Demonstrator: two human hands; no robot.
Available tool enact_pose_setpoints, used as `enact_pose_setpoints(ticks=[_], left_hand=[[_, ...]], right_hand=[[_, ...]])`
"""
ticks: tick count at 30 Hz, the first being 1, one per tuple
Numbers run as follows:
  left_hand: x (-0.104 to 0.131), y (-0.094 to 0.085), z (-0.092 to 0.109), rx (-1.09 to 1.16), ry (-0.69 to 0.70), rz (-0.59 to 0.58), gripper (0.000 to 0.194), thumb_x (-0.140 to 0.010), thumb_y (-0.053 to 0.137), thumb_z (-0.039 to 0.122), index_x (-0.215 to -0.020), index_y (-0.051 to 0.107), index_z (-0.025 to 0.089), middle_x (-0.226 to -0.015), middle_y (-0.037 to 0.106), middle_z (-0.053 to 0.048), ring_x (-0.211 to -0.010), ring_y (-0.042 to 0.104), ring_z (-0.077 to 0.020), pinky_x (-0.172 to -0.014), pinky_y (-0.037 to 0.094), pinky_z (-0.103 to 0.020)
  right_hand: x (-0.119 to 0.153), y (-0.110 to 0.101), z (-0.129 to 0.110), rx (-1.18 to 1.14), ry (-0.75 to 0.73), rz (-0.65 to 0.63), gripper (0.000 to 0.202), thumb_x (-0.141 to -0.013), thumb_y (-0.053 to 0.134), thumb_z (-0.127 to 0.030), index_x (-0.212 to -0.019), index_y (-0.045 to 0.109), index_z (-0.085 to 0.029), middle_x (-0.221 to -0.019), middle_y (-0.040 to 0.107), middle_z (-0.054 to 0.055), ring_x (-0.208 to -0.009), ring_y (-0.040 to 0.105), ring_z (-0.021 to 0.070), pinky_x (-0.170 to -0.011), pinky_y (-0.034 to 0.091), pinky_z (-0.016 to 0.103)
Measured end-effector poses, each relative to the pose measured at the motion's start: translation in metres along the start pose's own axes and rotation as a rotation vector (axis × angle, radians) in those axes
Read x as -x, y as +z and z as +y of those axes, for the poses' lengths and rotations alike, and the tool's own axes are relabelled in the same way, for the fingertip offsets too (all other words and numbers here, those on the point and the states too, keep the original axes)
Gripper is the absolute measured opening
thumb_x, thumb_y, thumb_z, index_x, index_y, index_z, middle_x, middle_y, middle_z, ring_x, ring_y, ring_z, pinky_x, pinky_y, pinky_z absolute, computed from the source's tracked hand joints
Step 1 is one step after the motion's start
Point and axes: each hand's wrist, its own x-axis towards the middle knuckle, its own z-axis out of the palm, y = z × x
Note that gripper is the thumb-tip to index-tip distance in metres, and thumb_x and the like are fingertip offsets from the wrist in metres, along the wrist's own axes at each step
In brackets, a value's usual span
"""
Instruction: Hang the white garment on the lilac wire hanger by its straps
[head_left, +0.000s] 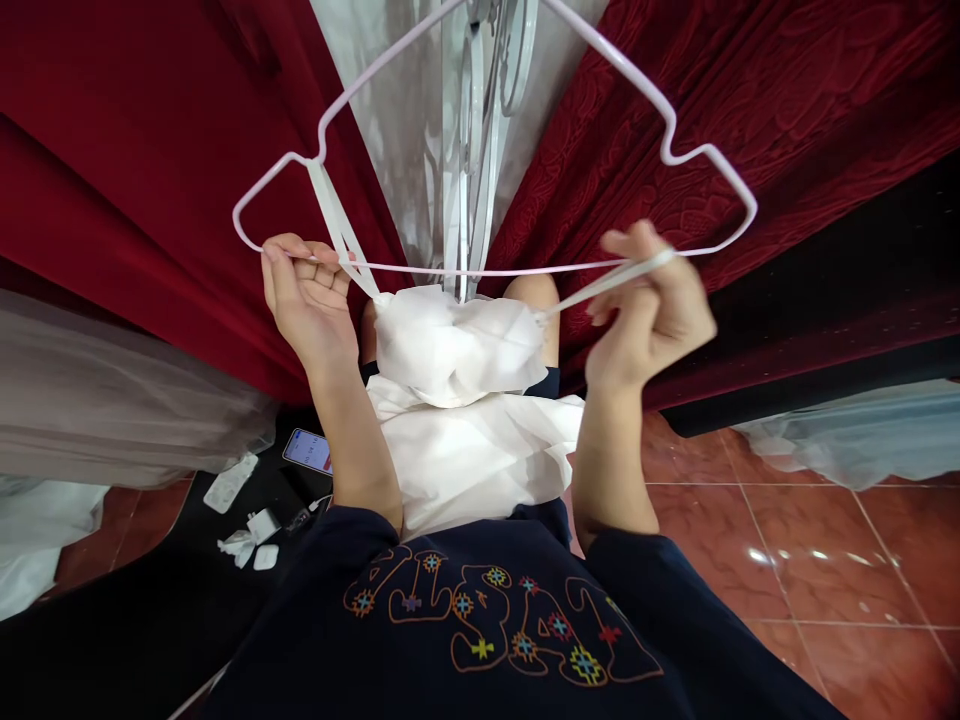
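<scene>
A pale pink clothes hanger point(592, 38) hangs in front of me, its thin bottom bar crossing between my hands. My left hand point(311, 300) is closed round the left end of that bar. One strap point(330, 200) of a white dress point(480, 450) loops over the hanger's left notch. On the other side, the second strap point(585, 293) is stretched across the fingers of my right hand point(649, 310), close to the bar and below the right notch. The gathered white bodice point(459, 345) hangs under the bar, and the rest of the dress lies over my lap.
Red curtains point(187, 150) hang on both sides, with a white metal frame point(472, 150) between them. On a black surface at left lie a phone point(307, 450), a white charger point(262, 525) and small white items. Reddish tiles point(810, 540) cover the floor at right.
</scene>
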Motion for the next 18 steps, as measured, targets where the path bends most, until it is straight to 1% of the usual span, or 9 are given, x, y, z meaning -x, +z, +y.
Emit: enact_pose_setpoints(ticks=[2, 5, 6, 7, 9, 11, 14, 16, 18], left_hand=[[0.0, 0.002, 0.005, -0.021, 0.01, 0.02, 0.037, -0.122, 0.043, 0.032, -0.088, 0.055, 0.022, -0.075, 0.065, 0.001, -0.072, 0.065, -0.0121, -0.082, 0.057, -0.03], [0.001, 0.005, 0.01, -0.036, 0.016, 0.029, 0.039, -0.123, 0.04, 0.032, -0.088, 0.056, 0.022, -0.076, 0.062, 0.0, -0.072, 0.062, -0.0123, -0.08, 0.056, -0.029], [0.002, 0.006, 0.011, -0.034, 0.009, 0.033, 0.04, -0.123, 0.04, 0.032, -0.088, 0.056, 0.022, -0.076, 0.061, 0.0, -0.071, 0.062, -0.012, -0.079, 0.056, -0.028], [0.003, 0.007, 0.011, -0.028, 0.002, 0.037, 0.041, -0.123, 0.04, 0.032, -0.087, 0.057, 0.022, -0.076, 0.06, 0.0, -0.072, 0.061, -0.0118, -0.079, 0.056, -0.028], [0.004, 0.008, 0.011, -0.004, -0.007, 0.039, 0.043, -0.123, 0.04, 0.032, -0.086, 0.058, 0.021, -0.076, 0.06, -0.001, -0.072, 0.06, -0.0114, -0.079, 0.055, -0.027], [0.004, 0.009, 0.01, 0.021, -0.008, 0.041, 0.042, -0.123, 0.041, 0.031, -0.086, 0.059, 0.02, -0.077, 0.06, -0.001, -0.072, 0.06, -0.0116, -0.078, 0.055, -0.026], [0.005, 0.009, 0.009, 0.036, -0.004, 0.048, 0.04, -0.122, 0.043, 0.03, -0.087, 0.058, 0.019, -0.077, 0.06, -0.001, -0.07, 0.06, -0.012, -0.075, 0.055, -0.027], [0.005, 0.009, 0.008, 0.037, 0.013, 0.046, 0.039, -0.122, 0.043, 0.031, -0.087, 0.058, 0.02, -0.077, 0.059, -0.001, -0.07, 0.059, -0.0123, -0.074, 0.055, -0.027], [0.005, 0.008, 0.007, 0.034, 0.025, 0.042, 0.038, -0.122, 0.046, 0.034, -0.088, 0.056, 0.02, -0.077, 0.06, -0.001, -0.069, 0.059, -0.0125, -0.074, 0.055, -0.026]], right_hand=[[-0.011, -0.02, 0.006, -0.03, 0.002, 0.065, 0.039, -0.105, 0.064, -0.057, -0.121, 0.078, -0.024, -0.125, 0.076, 0.007, -0.115, 0.08, 0.0206, -0.081, 0.067, 0.034], [-0.036, -0.058, 0.016, -0.059, -0.019, 0.185, 0.031, -0.102, 0.071, -0.048, -0.116, 0.082, -0.023, -0.121, 0.079, 0.006, -0.106, 0.083, 0.0194, -0.077, 0.068, 0.033], [-0.045, -0.07, 0.019, -0.07, -0.045, 0.234, 0.027, -0.097, 0.078, -0.045, -0.112, 0.084, -0.023, -0.114, 0.081, 0.004, -0.1, 0.084, 0.0179, -0.077, 0.068, 0.032], [-0.054, -0.079, 0.019, -0.087, -0.076, 0.27, 0.026, -0.09, 0.086, -0.041, -0.108, 0.086, -0.023, -0.106, 0.082, 0.003, -0.092, 0.085, 0.0163, -0.076, 0.068, 0.031], [-0.07, -0.089, 0.016, -0.106, -0.12, 0.249, 0.029, -0.079, 0.095, -0.039, -0.102, 0.089, -0.022, -0.094, 0.084, 0.001, -0.08, 0.084, 0.0144, -0.073, 0.068, 0.03], [-0.082, -0.087, 0.006, -0.112, -0.162, 0.159, 0.03, -0.075, 0.097, -0.041, -0.096, 0.09, -0.021, -0.086, 0.084, 0.002, -0.074, 0.083, 0.0141, -0.07, 0.07, 0.03], [-0.093, -0.072, -0.017, -0.095, -0.249, 0.047, 0.028, -0.077, 0.096, -0.047, -0.09, 0.09, -0.022, -0.079, 0.083, 0.001, -0.067, 0.08, 0.0136, -0.067, 0.071, 0.033], [-0.095, -0.059, -0.032, -0.001, -0.24, -0.03, 0.025, -0.08, 0.095, -0.045, -0.094, 0.09, -0.024, -0.085, 0.085, 0.001, -0.074, 0.082, 0.0145, -0.073, 0.072, 0.036], [-0.096, -0.048, -0.044, 0.115, -0.175, -0.125, 0.025, -0.08, 0.097, -0.041, -0.099, 0.09, -0.027, -0.093, 0.087, 0.001, -0.084, 0.083, 0.0158, -0.08, 0.069, 0.039]])
